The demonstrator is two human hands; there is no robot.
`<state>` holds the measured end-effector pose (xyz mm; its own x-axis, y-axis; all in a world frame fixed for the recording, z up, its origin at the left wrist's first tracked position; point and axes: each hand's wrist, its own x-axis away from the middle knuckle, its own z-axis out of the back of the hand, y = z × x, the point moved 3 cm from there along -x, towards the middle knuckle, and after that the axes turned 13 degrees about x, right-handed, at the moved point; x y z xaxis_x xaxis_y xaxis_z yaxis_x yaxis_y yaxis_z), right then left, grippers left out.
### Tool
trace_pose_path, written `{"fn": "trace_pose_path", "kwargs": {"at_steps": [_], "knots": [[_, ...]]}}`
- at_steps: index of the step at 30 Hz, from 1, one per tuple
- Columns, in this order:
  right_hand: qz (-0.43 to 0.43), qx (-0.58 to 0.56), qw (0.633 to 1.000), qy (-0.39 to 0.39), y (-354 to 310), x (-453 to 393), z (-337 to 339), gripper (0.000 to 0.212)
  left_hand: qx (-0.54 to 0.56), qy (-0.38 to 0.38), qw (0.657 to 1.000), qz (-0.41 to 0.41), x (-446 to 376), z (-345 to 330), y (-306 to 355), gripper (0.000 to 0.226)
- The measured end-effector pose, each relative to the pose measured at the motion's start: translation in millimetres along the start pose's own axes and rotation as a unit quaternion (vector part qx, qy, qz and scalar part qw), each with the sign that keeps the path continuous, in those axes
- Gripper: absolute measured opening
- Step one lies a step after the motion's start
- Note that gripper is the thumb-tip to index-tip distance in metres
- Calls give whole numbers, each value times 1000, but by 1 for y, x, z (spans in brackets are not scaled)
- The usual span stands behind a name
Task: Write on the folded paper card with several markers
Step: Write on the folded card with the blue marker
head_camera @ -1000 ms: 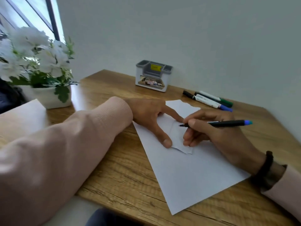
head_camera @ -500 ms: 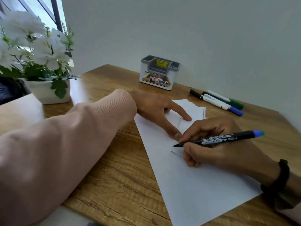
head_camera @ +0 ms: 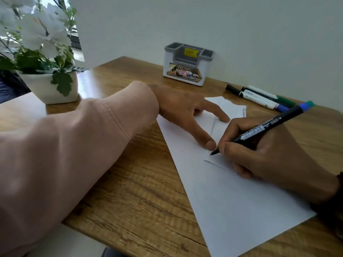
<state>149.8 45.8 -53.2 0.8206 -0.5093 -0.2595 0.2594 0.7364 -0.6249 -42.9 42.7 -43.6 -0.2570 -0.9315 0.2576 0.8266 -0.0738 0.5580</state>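
Two fingers (head_camera: 210, 144) on folded card (head_camera: 220, 127)

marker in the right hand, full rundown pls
The marker is a slim black pen with a blue-teal end cap, a white barcode label and small white print along the barrel; it looks like plastic. It is uncapped, with a fine dark tip. It slants down to the left, tip at the folded paper card near its lower edge; actual contact is hard to tell. The right hand grips it near the tip. The left hand's thumb lies just beside the tip.
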Motion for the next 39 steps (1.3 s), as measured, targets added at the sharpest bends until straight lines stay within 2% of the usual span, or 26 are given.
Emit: {"fn": "trace_pose_path", "kwargs": {"at_steps": [5,10,15,19,22,31,39], "knots": [[-8,-11,1000,-19,-2,1,-1,24,-1,11,1000,-16,2,1,2,79],[-12,-3,1000,-22,2,1,1,12,17,19,1000,-10,5,0,4,76],[-22,-5,1000,-11,2,1,0,12,12,18,1000,-12,5,0,5,78],[-30,-8,999,-8,-1,0,-1,30,6,18,1000,-13,6,0,6,81],[-34,-13,999,-1,-1,-1,0,34,9,17,1000,-10,5,0,8,79],[-38,-8,999,10,4,-1,0,19,2,12,1000,-3,6,0,9,84],[-59,-6,998,15,5,-4,0,23,-7,11,1000,0,6,0,9,82]]}}
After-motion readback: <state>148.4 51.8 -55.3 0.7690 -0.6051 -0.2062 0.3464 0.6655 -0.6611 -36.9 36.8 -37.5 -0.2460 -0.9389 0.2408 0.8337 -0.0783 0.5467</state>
